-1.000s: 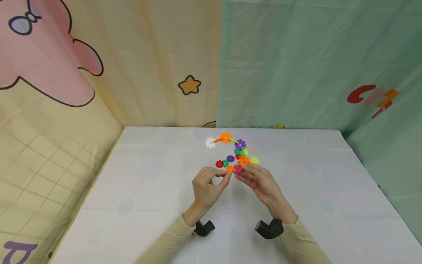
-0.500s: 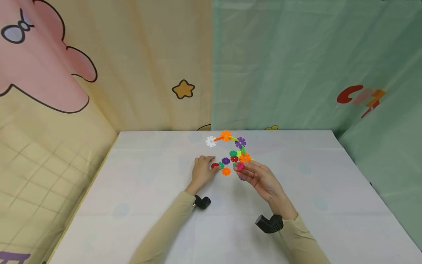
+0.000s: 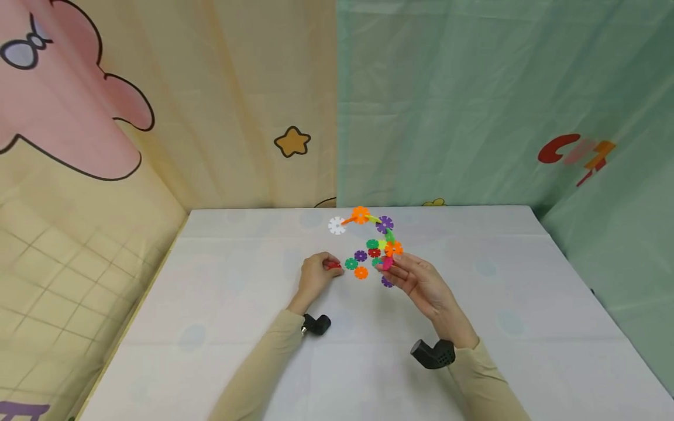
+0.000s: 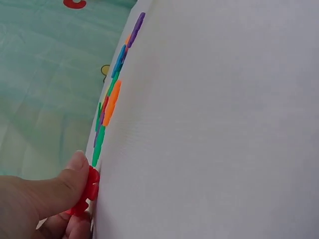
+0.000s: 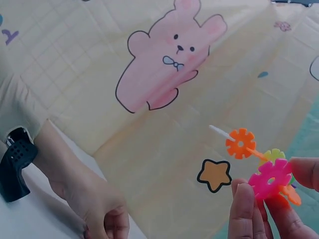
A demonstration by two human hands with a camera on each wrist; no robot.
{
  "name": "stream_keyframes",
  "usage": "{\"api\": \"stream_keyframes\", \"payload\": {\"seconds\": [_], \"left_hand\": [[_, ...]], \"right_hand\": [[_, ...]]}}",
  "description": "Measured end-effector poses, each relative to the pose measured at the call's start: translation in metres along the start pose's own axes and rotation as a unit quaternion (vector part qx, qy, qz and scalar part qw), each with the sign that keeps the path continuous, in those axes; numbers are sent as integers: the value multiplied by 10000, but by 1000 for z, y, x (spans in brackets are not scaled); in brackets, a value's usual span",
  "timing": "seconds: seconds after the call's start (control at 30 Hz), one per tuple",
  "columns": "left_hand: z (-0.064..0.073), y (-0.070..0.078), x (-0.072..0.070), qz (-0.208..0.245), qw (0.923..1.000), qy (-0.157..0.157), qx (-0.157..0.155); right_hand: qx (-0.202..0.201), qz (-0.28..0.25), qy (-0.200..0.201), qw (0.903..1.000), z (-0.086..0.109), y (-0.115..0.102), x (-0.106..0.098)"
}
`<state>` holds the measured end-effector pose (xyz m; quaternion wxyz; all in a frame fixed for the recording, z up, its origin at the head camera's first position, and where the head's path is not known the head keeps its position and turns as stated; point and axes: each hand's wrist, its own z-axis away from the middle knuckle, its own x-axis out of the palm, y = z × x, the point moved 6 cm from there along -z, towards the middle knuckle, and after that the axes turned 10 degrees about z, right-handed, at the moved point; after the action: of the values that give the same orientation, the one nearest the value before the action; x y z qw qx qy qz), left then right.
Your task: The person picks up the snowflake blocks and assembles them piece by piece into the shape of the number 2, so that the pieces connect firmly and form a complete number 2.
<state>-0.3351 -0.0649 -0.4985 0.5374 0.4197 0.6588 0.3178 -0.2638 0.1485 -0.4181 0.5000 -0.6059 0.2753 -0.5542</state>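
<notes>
My left hand [image 3: 315, 278] pinches a red notched plastic flower disc [image 4: 90, 191] between thumb and fingers, close to the tabletop. In my right hand [image 3: 425, 287] is a curved chain of interlocking flower discs, held by its pink disc [image 5: 271, 180]. From there the chain arcs up and leftward through an orange disc [image 3: 393, 249], a purple disc [image 3: 385, 224] and another orange disc [image 3: 360, 214], ending in a white disc [image 3: 337, 225]. Between the hands lie loose discs: a green one [image 3: 351, 264], an orange one [image 3: 361, 273] and a purple one [image 3: 360, 256].
More loose discs lie by the right fingers, among them a dark red disc [image 3: 374, 252] and a purple disc [image 3: 387, 282]. The white-covered table [image 3: 253, 362] meets a printed curtain [image 3: 253, 105] at the back. Each wrist carries a black camera [image 3: 433, 354].
My left hand has moved left from beside the right hand, picked up the red disc and drawn it away from the loose discs. The right hand keeps its hold on the chain, nearly still.
</notes>
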Motion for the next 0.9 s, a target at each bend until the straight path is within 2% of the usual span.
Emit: {"api": "stream_keyframes", "payload": {"seconds": [0.13,0.23,0.3,0.37,0.47,0.53,0.57,0.67,0.9], "left_hand": [[10,4,-10,394,9989,212,144],[19,18,-13,850,9960,99,263],[26,33,-14,1322,9907,-88,313],[35,56,-16,1914,9805,-345,287],[50,95,-22,2703,9599,-728,173],[57,109,-21,3056,9477,-919,63],[59,113,-20,3128,9447,-984,39],[62,109,-14,3252,9401,-1021,50],[67,107,-12,3234,9402,-1046,249]], "right_hand": [[30,-29,-15,10000,0,-1,1],[62,-1,-1,10000,0,0,0],[77,51,24,10000,0,0,0],[85,93,47,9999,0,1,-1],[67,81,35,9999,-1,2,-1],[32,44,-3,10000,-1,3,-2],[8,37,-33,10000,-1,3,-1],[-38,21,-121,9999,-1,3,-1],[-97,284,-270,9992,-3,4,1]]}}
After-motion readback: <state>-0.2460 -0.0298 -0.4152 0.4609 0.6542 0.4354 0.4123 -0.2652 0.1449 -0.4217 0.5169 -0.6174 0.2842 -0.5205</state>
